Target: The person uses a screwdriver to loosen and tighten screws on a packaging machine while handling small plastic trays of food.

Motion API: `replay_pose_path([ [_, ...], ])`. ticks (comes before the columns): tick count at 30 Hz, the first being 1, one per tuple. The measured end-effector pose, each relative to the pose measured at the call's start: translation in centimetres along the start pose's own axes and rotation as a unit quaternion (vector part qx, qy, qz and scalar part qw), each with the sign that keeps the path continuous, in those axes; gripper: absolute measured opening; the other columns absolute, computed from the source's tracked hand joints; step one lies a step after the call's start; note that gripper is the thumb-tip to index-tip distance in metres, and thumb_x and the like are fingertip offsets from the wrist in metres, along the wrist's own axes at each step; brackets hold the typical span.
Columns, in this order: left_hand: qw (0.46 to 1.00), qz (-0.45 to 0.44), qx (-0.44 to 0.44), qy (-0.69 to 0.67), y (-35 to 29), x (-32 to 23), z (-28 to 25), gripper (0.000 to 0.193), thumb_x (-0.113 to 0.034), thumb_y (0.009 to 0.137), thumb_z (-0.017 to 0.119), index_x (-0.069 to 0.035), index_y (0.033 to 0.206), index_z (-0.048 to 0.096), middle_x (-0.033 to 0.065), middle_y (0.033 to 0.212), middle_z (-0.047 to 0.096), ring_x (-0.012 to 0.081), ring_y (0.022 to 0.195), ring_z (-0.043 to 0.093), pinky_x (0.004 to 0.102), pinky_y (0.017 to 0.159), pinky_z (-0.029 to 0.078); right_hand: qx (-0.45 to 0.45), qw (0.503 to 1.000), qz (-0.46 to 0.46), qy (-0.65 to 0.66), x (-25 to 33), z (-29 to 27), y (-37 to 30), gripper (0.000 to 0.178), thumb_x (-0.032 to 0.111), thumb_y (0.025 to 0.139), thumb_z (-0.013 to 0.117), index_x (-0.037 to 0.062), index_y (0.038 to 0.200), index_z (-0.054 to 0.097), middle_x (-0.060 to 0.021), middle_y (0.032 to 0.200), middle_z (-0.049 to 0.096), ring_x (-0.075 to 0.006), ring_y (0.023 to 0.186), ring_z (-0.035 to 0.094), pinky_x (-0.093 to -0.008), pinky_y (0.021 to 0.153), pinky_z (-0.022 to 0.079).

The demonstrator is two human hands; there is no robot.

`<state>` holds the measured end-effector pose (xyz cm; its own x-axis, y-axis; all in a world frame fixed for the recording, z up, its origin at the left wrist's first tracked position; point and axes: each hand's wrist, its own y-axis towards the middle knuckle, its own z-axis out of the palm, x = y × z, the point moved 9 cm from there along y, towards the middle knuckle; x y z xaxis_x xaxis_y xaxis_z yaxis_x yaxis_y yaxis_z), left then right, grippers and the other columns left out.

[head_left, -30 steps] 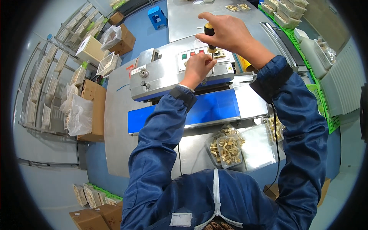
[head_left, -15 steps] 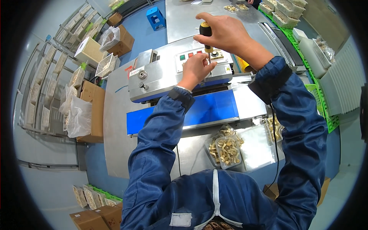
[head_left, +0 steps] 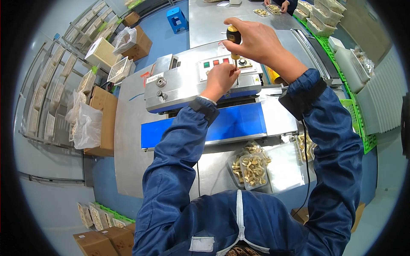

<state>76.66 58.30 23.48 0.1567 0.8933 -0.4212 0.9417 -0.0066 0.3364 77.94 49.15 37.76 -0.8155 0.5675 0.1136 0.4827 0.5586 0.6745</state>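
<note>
My right hand (head_left: pixel 258 42) is closed around the black and yellow handle of a screwdriver (head_left: pixel 233 36), held upright with its thin shaft pointing down. The shaft meets the front of a metal sealing machine (head_left: pixel 181 93), beside the control panel (head_left: pixel 203 71) with its coloured buttons and black knob. My left hand (head_left: pixel 221 79) is closed in a pinch by the lower end of the shaft. What its fingers hold, and the screwdriver's tip, are hidden. In front of the machine runs a blue conveyor belt (head_left: pixel 232 121), below both hands.
Clear trays of sliced mushrooms (head_left: pixel 253 170) sit near me on the steel table (head_left: pixel 130 164). A black cable (head_left: pixel 306 158) hangs by my right sleeve. Cartons (head_left: pixel 102 115) and racks stand at left, green crates (head_left: pixel 363 128) at right. A co-worker's hands (head_left: pixel 284 6) are at the far table.
The whole view has shifted slightly. My left fingers have drawn closer together at the screwdriver's shaft. The co-worker's hands have come into sight at the far table.
</note>
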Motion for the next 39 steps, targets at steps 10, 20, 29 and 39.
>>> replay_pose_path([
  [10, 0.999, 0.022, -0.032, 0.006, -0.2, 0.7, 0.8, 0.029, -0.034, 0.081, 0.071, -0.007, 0.073, 0.071, 0.0105, 0.066, 0.065, 0.0264, 0.062, 0.064, 0.0369, 0.057, 0.049, 0.018, 1.0, 0.005, 0.013, 0.2, 0.6, -0.2, 0.057, 0.045, 0.079, 0.065, 0.0139, 0.125, 0.054, -0.0154, 0.089, 0.069, -0.0299, 0.08, 0.069, -0.0378, 0.066, 0.055],
  [20, 0.995, 0.089, 0.025, -0.034, -0.7, 0.9, 4.2, 0.027, -0.023, 0.07, 0.077, -0.003, 0.087, 0.068, 0.0151, 0.09, 0.061, 0.0321, 0.087, 0.062, 0.0376, 0.076, 0.051, 0.028, 0.998, 0.008, 0.047, -0.5, 0.4, -0.2, 0.048, 0.034, 0.079, 0.064, 0.0114, 0.119, 0.054, -0.0168, 0.091, 0.069, -0.0328, 0.081, 0.068, -0.0396, 0.068, 0.055],
  [29, 0.993, 0.097, 0.041, -0.06, -0.4, 3.0, 6.6, 0.015, -0.015, 0.077, 0.07, 0.0, 0.076, 0.069, 0.0188, 0.073, 0.064, 0.0334, 0.07, 0.063, 0.0376, 0.068, 0.051, 0.025, 0.99, 0.008, 0.136, -0.6, 0.4, -0.4, 0.04, 0.029, 0.078, 0.066, 0.0072, 0.11, 0.058, -0.018, 0.086, 0.068, -0.0343, 0.08, 0.067, -0.0403, 0.068, 0.053],
  [39, 0.964, 0.175, 0.009, 0.2, -1.1, 0.4, 6.4, 0.039, -0.032, 0.09, 0.056, -0.004, 0.065, 0.066, 0.015, 0.069, 0.065, 0.028, 0.065, 0.064, 0.0396, 0.058, 0.051, -0.09, 0.992, 0.003, 0.089, -3.3, -6.7, -2.1, 0.054, 0.043, 0.082, 0.068, 0.008, 0.121, 0.057, -0.014, 0.083, 0.069, -0.0245, 0.071, 0.07, -0.033, 0.065, 0.057],
])
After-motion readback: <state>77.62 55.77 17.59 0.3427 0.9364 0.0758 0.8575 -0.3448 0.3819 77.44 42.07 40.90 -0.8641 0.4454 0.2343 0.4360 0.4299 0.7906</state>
